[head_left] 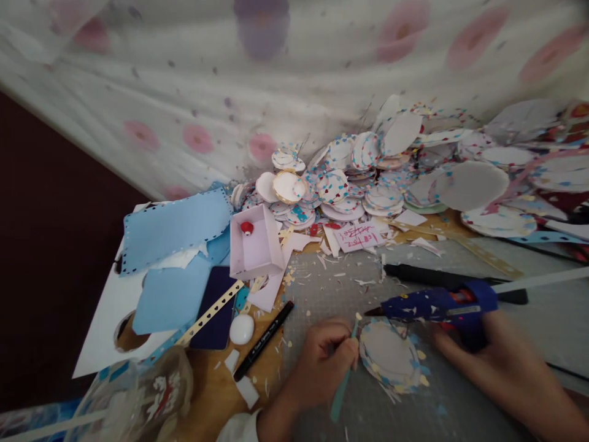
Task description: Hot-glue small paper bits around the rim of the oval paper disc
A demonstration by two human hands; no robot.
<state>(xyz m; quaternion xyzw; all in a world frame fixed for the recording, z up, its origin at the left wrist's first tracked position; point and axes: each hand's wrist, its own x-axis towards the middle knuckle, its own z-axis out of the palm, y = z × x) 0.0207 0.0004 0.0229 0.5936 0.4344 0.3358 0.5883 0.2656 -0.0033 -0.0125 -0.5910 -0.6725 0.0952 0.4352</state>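
My left hand [329, 356] pinches a slim teal stick [341, 393], held upright, with a small pale yellow piece at its tip. Whether the stick is one piece or a pair of tweezers I cannot tell. In my right hand [510, 368] is a blue glue gun [427, 305], a white glue stick running out of its back. The gun's dark nozzle points left, close to the pale yellow piece. Below the nozzle, between both hands, a white paper disc [391, 353] edged with yellow and blue cut-outs lies on the grey cutting mat [331, 288].
Decorated paper discs [334, 187] are heaped along the back. At left are a pink box [256, 245] holding a red object, blue card sheets [175, 230], a black marker [264, 341] and a plastic cup [161, 387]. A long black tool [418, 274] lies behind the glue gun.
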